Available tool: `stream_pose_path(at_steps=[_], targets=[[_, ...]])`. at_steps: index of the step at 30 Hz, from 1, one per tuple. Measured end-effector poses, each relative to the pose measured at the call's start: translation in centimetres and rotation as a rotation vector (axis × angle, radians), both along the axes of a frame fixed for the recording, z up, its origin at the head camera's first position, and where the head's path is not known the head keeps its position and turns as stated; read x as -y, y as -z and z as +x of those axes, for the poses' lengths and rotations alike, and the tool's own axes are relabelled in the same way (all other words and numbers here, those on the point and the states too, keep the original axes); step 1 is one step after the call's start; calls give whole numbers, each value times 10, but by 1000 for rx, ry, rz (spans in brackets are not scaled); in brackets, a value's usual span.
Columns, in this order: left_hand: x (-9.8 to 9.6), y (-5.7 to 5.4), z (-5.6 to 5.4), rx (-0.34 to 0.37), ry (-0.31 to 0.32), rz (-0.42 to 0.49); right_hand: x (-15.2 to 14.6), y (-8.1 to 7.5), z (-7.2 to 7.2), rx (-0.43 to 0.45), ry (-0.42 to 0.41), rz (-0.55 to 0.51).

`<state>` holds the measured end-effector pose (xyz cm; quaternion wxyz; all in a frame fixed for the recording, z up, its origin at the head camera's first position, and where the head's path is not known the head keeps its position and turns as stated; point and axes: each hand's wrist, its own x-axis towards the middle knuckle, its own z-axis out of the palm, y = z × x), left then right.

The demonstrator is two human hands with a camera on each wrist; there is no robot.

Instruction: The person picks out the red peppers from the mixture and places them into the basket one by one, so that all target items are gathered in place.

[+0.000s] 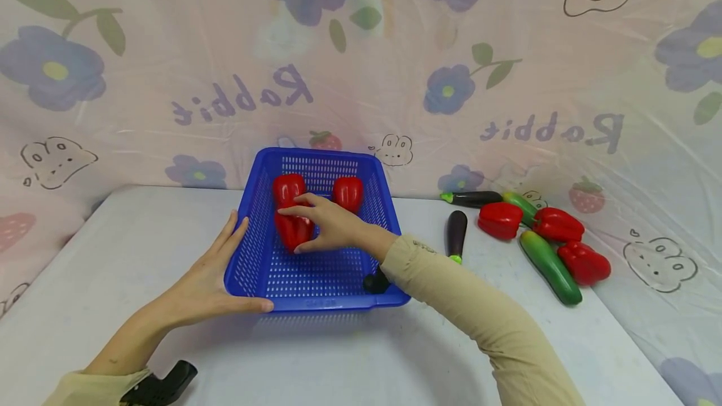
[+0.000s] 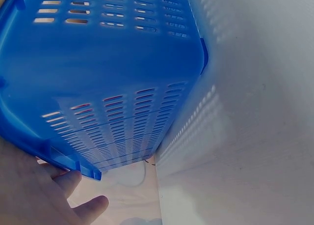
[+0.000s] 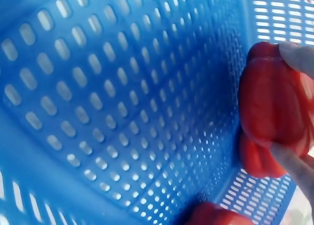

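A blue perforated plastic basket (image 1: 316, 302) stands on the white table. Inside it, my right hand (image 1: 329, 223) holds a red bell pepper (image 3: 272, 99) between thumb and fingers, near the basket's left side. Just behind that one is another red bell pepper (image 1: 289, 187), and a third red bell pepper (image 1: 348, 193) lies towards the back right. My left hand (image 1: 205, 281) rests at the basket's front left corner, thumb along the front rim and straight fingers spread against the left rim. In the left wrist view its fingertips (image 2: 93, 208) show just outside the rim.
On the right of the table lie several vegetables: a dark eggplant (image 1: 456, 234), another eggplant (image 1: 474, 199), a green cucumber (image 1: 549, 267), a partly covered cucumber (image 1: 520, 205) and more red bell peppers (image 1: 584, 263). A patterned curtain (image 1: 361, 80) hangs behind the table.
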<state>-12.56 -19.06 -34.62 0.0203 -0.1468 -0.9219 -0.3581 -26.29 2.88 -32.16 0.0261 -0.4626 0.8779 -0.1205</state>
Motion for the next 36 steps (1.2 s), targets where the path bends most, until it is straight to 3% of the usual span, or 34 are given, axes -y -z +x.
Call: stream_pose_path(at_steps=[6,14,23,36], targets=[[-1,-1,0,-1,3,5,6,4,1,21,2,34],[-1,-2,0,-12,7,2,15,10,-1,57,33,3],[-1,0,0,-14,8,11,20,13,-2,24,29,1],[0,0,1,-12,7,15,18,7,-2,-25,97,9]])
